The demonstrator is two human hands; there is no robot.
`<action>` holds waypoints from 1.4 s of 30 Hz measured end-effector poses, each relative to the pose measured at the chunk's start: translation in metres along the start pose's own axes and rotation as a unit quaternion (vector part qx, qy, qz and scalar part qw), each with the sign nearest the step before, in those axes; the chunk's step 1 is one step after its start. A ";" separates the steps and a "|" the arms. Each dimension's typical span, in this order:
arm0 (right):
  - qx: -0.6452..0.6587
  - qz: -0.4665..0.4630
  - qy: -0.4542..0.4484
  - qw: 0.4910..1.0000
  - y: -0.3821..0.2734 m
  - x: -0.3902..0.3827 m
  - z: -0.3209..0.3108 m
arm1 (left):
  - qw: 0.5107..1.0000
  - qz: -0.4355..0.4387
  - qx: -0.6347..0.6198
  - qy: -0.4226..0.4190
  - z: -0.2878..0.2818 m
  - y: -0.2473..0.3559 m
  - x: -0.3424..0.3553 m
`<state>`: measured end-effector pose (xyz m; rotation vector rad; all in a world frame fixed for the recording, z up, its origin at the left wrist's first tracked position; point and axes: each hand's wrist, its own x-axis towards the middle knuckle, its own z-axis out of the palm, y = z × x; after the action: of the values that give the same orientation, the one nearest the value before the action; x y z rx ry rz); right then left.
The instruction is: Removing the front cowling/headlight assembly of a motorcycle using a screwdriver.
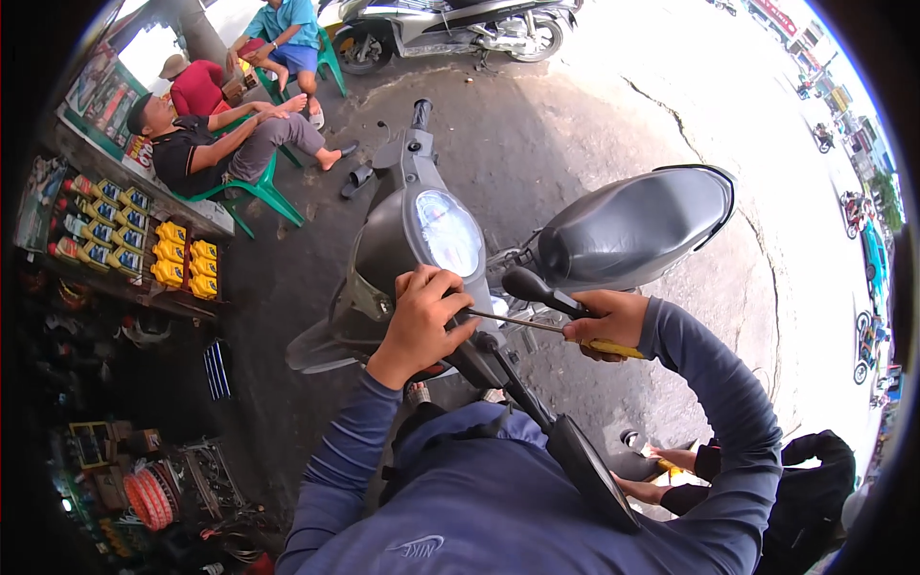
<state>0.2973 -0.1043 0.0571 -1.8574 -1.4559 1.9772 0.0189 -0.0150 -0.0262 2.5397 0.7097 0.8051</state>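
A dark grey scooter stands before me, with a glossy oval instrument panel on its handlebar housing. My left hand grips that housing below the panel, fingers curled; what lies beneath them is partly hidden. My right hand holds a screwdriver by its yellow handle. The metal shaft reaches left toward my left fingers, where its tip is hidden. A black mirror on a long stem angles toward me between my arms, and a dark rounded part sits above the shaft.
Seated people occupy green chairs at upper left. Shelves with bottles and cluttered parts line the left. Another scooter is parked behind. At lower right a person's hands work low beside me. A street with vehicles runs along the right.
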 end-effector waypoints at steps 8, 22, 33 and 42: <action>0.141 -0.106 0.034 0.984 0.061 0.025 0.043 | 0.999 -0.012 -0.019 0.049 0.002 0.003 0.000; 0.137 -0.223 0.102 0.960 0.105 0.057 0.071 | 0.977 0.076 0.029 -0.198 -0.033 -0.014 0.034; 0.345 -0.258 0.095 0.897 0.133 0.059 0.097 | 0.963 0.111 -0.034 -0.244 -0.028 -0.020 0.042; 0.462 -0.271 0.222 0.815 0.158 0.067 0.130 | 0.976 0.090 0.042 -0.196 -0.017 -0.013 0.029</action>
<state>0.2583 -0.2239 -0.1171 -1.1459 -0.5720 1.3979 0.0246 0.0152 -0.0074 2.7505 0.3973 0.3101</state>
